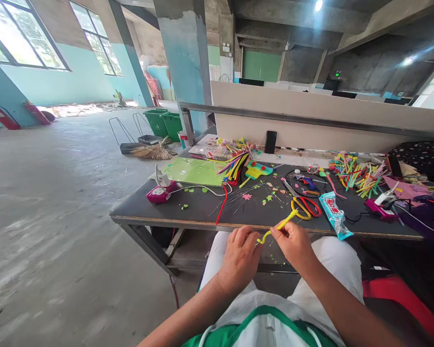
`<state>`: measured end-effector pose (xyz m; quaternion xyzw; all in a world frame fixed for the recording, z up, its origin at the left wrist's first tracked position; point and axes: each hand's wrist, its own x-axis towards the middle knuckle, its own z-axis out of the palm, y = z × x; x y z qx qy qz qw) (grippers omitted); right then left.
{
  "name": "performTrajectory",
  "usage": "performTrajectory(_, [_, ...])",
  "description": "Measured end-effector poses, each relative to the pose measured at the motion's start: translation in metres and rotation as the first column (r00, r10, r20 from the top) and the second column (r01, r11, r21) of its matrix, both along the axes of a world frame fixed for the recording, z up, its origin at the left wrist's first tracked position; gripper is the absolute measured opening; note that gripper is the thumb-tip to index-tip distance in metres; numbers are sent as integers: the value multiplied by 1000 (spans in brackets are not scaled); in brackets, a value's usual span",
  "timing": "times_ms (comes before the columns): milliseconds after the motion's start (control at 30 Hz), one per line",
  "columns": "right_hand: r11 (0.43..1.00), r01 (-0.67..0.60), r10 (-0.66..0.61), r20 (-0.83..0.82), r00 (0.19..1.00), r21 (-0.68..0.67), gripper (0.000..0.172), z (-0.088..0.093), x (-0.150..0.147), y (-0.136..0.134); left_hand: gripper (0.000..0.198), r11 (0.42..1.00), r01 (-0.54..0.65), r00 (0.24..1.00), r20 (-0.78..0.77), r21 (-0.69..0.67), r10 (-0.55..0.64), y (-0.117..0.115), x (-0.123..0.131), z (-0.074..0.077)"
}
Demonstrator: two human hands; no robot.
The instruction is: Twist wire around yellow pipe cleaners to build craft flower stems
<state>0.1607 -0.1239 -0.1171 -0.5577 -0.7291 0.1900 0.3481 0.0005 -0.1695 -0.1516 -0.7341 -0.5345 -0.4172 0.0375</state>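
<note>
Between my hands, over my lap at the table's front edge, is a yellow pipe cleaner [284, 222], its upper part thicker and twisted. My right hand [294, 242] pinches it near the middle. The fingers of my left hand [241, 255] are closed at its lower, curled end; the fingertips are partly hidden. Just beyond lie scissors [304, 205] with orange and red handles. A red pipe cleaner [222, 205] lies at the table edge to the left. A yellow and teal pipe-cleaner piece [256, 171] rests farther back.
On the dark table [198, 212] are green and pink paper scraps, a blue snack wrapper [334, 214], a blue glue gun [308, 182], and magenta power sockets [162, 192]. A pipe-cleaner pile [358, 173] sits at right. A phone [270, 142] leans against the back panel.
</note>
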Motion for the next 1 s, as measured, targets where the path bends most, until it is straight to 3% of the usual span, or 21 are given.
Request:
performTrajectory(67, [1000,-8,8,12,1000,23,23,-3,-1,-1,9,996,47,999,-15,-70,-48,2,2,1])
performTrajectory(233, [995,-52,46,67,997,89,18,-15,-3,0,19,966,117,993,36,-230,-111,9,3,2])
performTrajectory(333, [993,-62,53,85,995,102,12,-19,-3,2,18,929,171,978,168,-328,-121,13,0,4])
performTrajectory(400, [992,-91,85,65,994,84,10,-18,-1,3,16,867,234,945,313,-441,-96,18,-2,5])
performTrajectory(500, [987,-156,155,22,988,39,9,-12,2,3,10,703,406,813,582,-584,14,25,-4,6])
performTrajectory(567, [984,-179,179,9,984,6,11,-8,4,2,6,639,488,726,683,-594,80,27,-5,7])
performTrajectory(667, [980,-200,200,36,979,-16,11,-6,6,3,6,588,595,619,779,-548,100,28,-8,11])
performTrajectory(733, [977,-212,213,76,974,-13,11,-7,6,5,8,492,732,488,867,-471,105,28,-12,13])
performTrajectory(800, [977,-213,215,95,972,-23,10,-10,7,5,15,409,814,410,907,-412,97,29,-16,12])
performTrajectory(833, [977,-210,213,86,973,-40,10,-11,7,5,17,396,823,409,909,-408,85,30,-17,10])
performTrajectory(900, [975,-201,205,37,978,-95,9,-14,8,5,17,425,787,473,880,-446,47,32,-21,4])
performTrajectory(1000, [970,-179,173,-53,984,-164,10,-18,9,4,19,524,638,688,724,-564,-58,34,-22,-3])
